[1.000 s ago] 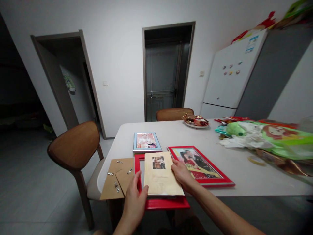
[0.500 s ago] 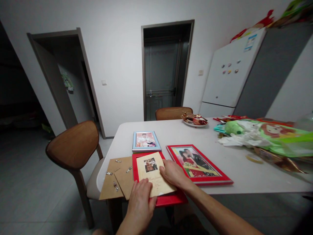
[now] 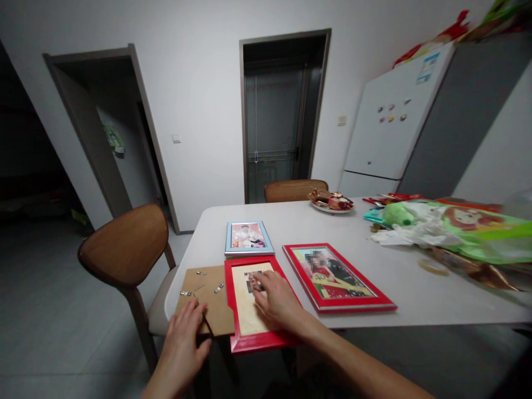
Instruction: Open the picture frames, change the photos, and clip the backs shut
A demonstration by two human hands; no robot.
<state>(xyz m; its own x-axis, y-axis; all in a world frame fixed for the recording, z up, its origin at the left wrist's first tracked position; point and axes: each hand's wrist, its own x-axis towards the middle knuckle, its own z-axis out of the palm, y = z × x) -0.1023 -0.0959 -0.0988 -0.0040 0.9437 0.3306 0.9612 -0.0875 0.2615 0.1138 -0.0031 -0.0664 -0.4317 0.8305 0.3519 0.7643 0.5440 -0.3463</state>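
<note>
A cream printed sheet (image 3: 245,310) with a small photo lies inside the near red picture frame (image 3: 242,342). My right hand (image 3: 279,302) rests over the sheet, its fingers apart near the small photo and covering part of it. To the left, my left hand (image 3: 185,330) has its fingers spread at the near edge of the brown backing boards (image 3: 208,282), which carry small metal clips. Whether those fingertips press on the board I cannot tell. A light-blue picture frame (image 3: 248,238) sits just behind, and another red picture frame (image 3: 338,280) lies to the right.
The white table (image 3: 415,305) has a rounded left corner. A plate of wrapped items (image 3: 332,202) stands at the back. Green plastic packaging (image 3: 465,230) and a tape roll (image 3: 433,268) lie on the right. Wooden chairs (image 3: 124,246) stand left and behind.
The cream sheet has gone from lying askew over the red frame to lying within it. My left hand has moved left onto the backing boards; my right hand has shifted over the sheet.
</note>
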